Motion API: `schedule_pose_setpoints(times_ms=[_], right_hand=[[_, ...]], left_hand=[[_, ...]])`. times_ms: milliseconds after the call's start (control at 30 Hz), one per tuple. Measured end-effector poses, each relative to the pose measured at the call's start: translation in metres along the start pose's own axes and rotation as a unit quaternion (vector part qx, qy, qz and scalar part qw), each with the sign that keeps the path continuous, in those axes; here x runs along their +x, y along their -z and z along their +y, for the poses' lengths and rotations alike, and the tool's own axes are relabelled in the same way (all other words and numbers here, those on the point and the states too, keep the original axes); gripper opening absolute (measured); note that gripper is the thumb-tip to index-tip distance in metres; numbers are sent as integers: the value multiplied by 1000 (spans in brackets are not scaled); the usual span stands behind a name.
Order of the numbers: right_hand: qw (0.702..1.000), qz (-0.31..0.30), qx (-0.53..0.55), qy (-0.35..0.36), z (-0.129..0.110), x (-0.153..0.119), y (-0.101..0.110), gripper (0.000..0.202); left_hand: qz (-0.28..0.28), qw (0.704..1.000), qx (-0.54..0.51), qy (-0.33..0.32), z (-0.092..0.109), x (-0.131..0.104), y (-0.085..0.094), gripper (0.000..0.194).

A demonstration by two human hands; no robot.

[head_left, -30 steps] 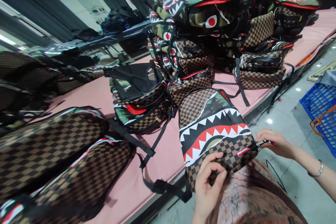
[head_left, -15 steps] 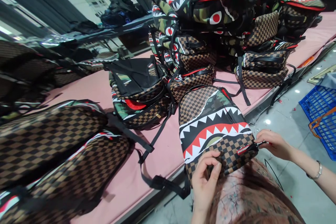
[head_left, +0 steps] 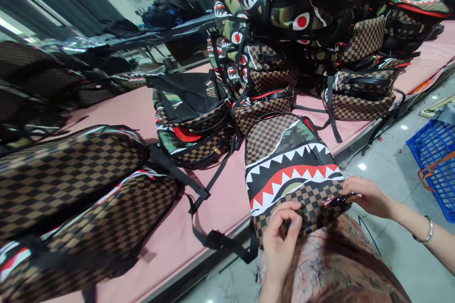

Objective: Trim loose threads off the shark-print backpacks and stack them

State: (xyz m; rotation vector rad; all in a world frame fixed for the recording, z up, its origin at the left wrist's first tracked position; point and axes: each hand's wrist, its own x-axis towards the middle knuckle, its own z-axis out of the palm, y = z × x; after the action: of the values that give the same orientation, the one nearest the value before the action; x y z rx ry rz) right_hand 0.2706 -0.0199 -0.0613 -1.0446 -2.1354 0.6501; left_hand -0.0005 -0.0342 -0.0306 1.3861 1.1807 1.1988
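The left hand point(head_left: 280, 241), thumb and finger curled, hold unclear, touches a bag point(head_left: 295, 170) just beyond it; the right hand point(head_left: 368, 197) pinches a dark item point(head_left: 344, 197) at its corner. The bag looks assembled; what remains is unclear.

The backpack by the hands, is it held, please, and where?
Cannot tell: the left hand is low on the backpack; the right hand pinches something dark by its label.

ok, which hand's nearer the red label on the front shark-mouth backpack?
Right. The right hand has its fingers just beside the red label, at a corner of the backpack; the left hand is farther off along the lower edge.
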Motion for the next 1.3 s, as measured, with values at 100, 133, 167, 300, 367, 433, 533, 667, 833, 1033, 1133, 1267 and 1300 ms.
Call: schedule_pose_setpoints(times_ms=[100,133,167,300,367,433,533,667,833,1033,1133,1267,1300], right_hand=[[1000,-7,-6,-7,-3,1,-1,15],[1000,-11,-8,-8,-5,2,-1,15],[1000,-16,-10,-7,-7,3,-1,16],[999,-28,-19,-13,-13,7,-2,17],[999,-29,-27,-20,-16,8,-2,18],[999,-23,-31,-29,-18,7,-4,19],[999,-3,6,-38,-23,5,-9,17],[991,10,108,-83,-23,0,-6,12],[949,4,116,-293,-6,-9,23,26],[933,-69,86,-343,5,-9,44,22],[932,-84,72,-344,2,-3,44,20],[933,-105,77,-335,-4,8,43,16],[933,-107,80,-333,-5,10,42,15]], left_hand=[[-6,1000,-10,2,0,0,-4,7],[-9,1000,-14,2,0,0,-6,7],[-11,1000,-18,1,0,0,-8,7],[-20,1000,-22,2,1,0,-12,7],[-22,1000,-18,3,1,-1,-12,7],[-22,1000,-12,3,0,-2,-12,7],[-21,1000,-2,2,-2,-2,-12,7],[-42,998,37,-22,-4,-2,-13,13],[-141,959,216,-121,-11,-1,-18,9],[-83,883,374,-271,-32,-8,-32,31],[-52,880,377,-285,-39,-13,-36,28],[-45,881,373,-288,-42,-15,-36,27],[-47,881,374,-287,-42,-14,-36,28]])
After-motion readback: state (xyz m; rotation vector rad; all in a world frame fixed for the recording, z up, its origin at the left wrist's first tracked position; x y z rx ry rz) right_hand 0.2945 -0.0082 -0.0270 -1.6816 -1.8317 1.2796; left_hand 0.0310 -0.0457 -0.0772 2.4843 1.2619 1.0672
